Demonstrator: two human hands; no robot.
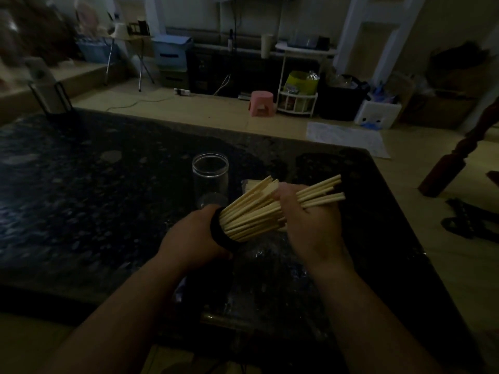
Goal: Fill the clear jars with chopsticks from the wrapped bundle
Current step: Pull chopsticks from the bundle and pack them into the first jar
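We count two hands: left hand [189,236], right hand [307,228]. One clear jar [210,176] standing by itself. One black-rimmed holder [216,230]. One bunch of chopsticks [251,211], too many and too overlapped for us to number. One table [81,171]. One pink stool [261,102].

Chopsticks [259,209] fan out just right of the clear jar [210,179]; open tabletop [81,171] spreads to its left.

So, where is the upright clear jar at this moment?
In the head view, the clear jar stands on the dark table, just beyond the left hand and left of the chopsticks.
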